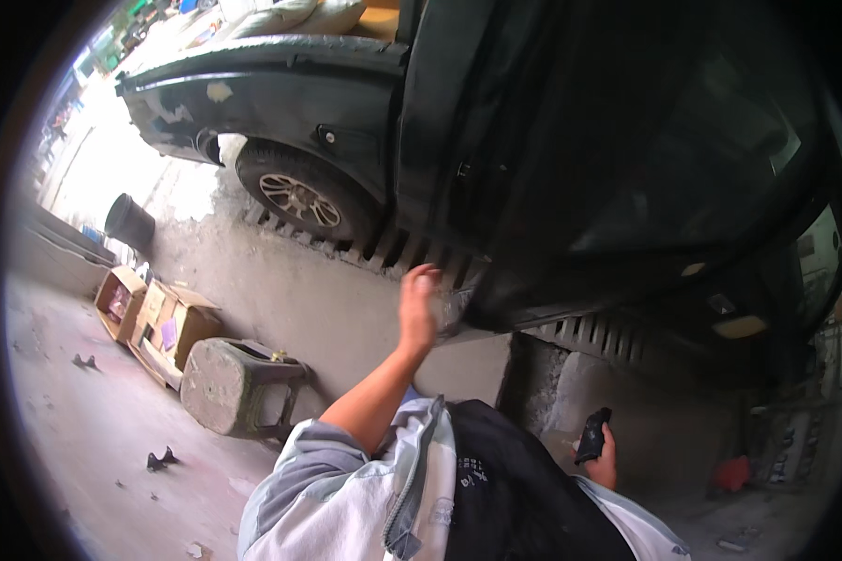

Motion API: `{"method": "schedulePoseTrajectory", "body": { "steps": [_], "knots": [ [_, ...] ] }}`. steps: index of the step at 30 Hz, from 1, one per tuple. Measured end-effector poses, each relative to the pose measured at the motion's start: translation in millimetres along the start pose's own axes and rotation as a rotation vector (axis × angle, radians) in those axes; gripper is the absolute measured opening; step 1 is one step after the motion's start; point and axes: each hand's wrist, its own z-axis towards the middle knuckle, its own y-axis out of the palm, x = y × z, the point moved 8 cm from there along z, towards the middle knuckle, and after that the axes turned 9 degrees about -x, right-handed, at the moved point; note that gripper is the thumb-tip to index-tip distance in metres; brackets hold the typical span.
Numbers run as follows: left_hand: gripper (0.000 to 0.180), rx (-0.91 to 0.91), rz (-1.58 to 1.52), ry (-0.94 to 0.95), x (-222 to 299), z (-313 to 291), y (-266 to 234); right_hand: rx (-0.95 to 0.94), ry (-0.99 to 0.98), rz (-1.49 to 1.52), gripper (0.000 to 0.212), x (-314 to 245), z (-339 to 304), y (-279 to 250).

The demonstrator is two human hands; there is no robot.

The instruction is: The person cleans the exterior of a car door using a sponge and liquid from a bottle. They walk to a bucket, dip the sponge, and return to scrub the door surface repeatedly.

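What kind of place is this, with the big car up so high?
Probably a car repair workshop. A dark car stands over a concrete pit, its spoked wheel on a grooved ramp, with open cardboard boxes on the dusty floor. The left hand touches the car's lower edge.

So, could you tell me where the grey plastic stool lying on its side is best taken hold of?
Probably by a leg. The grey stool lies tipped over, its round seat facing left toward the cardboard boxes and its legs pointing right, toward the person. Coming from the right, a hand could close round the upper leg, which is clear of the ground.
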Motion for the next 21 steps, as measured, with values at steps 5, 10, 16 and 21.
{"method": "schedulePoseTrajectory", "body": {
  "steps": [5, 10, 16, 21],
  "knots": [
    [0.055, -0.250, -0.064, -0.062, -38, -25, 62, -0.036, -0.181, -0.074, 0.100, 5, 8, -13],
    [0.050, -0.433, 0.168, 0.021, -51, -8, 81, 0.113, 0.063, 0.152, 0.042, 3, 2, 29],
    [0.047, -0.432, 0.170, 0.014, -68, 28, 74, 0.133, 0.046, 0.059, 0.047, -4, -8, 47],
    [0.049, -0.296, -0.160, -0.432, -146, 48, 56, 0.176, 0.119, 0.054, 0.044, 3, -6, 29]
  ]
}}
